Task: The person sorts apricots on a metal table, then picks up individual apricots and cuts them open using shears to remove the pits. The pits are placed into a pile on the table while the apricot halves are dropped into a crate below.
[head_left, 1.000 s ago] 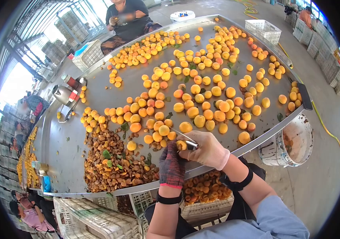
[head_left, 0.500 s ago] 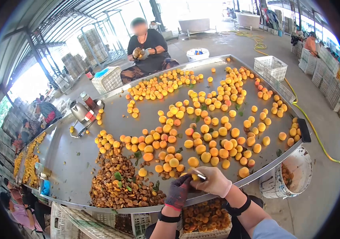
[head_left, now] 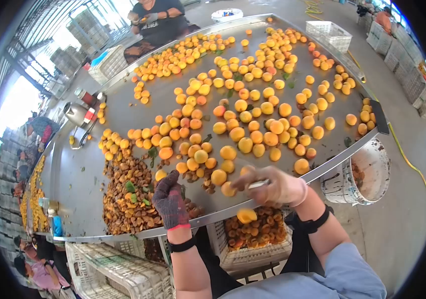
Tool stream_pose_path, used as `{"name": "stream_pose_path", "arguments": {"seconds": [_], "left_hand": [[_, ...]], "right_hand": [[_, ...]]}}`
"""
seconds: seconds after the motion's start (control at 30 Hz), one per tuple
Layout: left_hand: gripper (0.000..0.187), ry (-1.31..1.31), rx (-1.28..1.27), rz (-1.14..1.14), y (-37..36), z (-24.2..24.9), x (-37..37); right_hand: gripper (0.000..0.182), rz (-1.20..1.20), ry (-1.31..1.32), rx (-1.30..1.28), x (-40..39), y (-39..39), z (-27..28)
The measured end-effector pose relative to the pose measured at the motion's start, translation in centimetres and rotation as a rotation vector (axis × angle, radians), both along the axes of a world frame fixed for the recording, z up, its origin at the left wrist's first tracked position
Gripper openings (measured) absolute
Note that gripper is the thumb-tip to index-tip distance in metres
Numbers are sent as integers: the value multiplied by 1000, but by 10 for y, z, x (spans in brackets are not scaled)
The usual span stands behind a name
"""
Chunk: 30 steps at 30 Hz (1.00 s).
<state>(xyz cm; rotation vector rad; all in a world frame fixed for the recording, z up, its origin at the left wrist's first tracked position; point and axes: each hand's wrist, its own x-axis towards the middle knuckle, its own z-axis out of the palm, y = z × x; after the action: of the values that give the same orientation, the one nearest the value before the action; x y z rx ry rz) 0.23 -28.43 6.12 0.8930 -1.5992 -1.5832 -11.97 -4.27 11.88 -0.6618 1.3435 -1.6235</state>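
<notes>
My left hand, in a dark grey and red glove, is closed at the table's near edge, beside a heap of brown pits. Anything inside its fingers is hidden. A small metal tool is in my right hand, which wears a pale glove and is blurred. Its fingertips are close to an orange apricot at the edge. Below the edge, a blurred apricot piece is in the air above a crate of apricot halves. Many whole apricots lie across the metal table.
A white bucket stands at the right, near a black object on the table corner. Another person sits across the table. A kettle is at the left. White crates stand below the near edge.
My hands, together before, are now apart, the left one nearer the pits. The apricot piece has appeared in the air over the crate. The view has tilted down.
</notes>
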Motion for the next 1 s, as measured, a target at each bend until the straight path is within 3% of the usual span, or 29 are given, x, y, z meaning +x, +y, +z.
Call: {"name": "stream_pose_path", "arguments": {"seconds": [0.03, 0.07, 0.1, 0.17, 0.2, 0.27, 0.33, 0.4, 0.43, 0.53, 0.6, 0.67, 0.73, 0.9, 1.0], "left_hand": [[29, 5, -164, 22, -9, -11, 4], [29, -60, -404, 80, -3, 0, 3], [29, -60, -405, 81, 0, 2, 1], [25, -261, -755, 26, 10, 2, -3], [16, -222, -566, -153, 16, -11, -7], [21, -250, -173, -413, 44, -36, -13], [43, -937, -728, -577, 80, 3, -27], [58, -1157, -708, -694, 89, -3, -40], [58, -1172, -705, -640, 87, -5, -41], [64, -1088, -746, -699, 79, -12, -39], [65, -640, -510, -711, 72, -16, -28], [67, -180, 293, -679, 73, -18, -27], [69, 19, 464, -698, 63, 6, -22], [68, 303, 612, -708, 50, 17, -22], [64, 339, 619, -657, 53, 18, -19]], "right_hand": [[25, -57, 123, -28, 0, 2, -2], [27, -131, 3, 52, -2, 8, 10], [27, -130, 3, 51, -6, 7, 11], [34, -309, -232, -54, -12, 9, 7], [34, -345, -277, -75, -11, 5, 6], [31, -363, -264, -47, -9, 6, 1], [28, -366, -279, -43, -8, -2, 1], [25, -408, -294, -93, -7, -10, -5], [25, -415, -313, -42, -6, -11, 2], [25, -419, -295, 25, -7, -17, 5], [26, -378, -236, 107, -6, -15, 0], [25, -413, -178, 167, -3, -16, 7], [22, -451, -149, 219, 4, -9, 9], [18, -369, 182, 229, 5, -22, -16], [18, -309, 161, 247, 10, -22, -24]]}}
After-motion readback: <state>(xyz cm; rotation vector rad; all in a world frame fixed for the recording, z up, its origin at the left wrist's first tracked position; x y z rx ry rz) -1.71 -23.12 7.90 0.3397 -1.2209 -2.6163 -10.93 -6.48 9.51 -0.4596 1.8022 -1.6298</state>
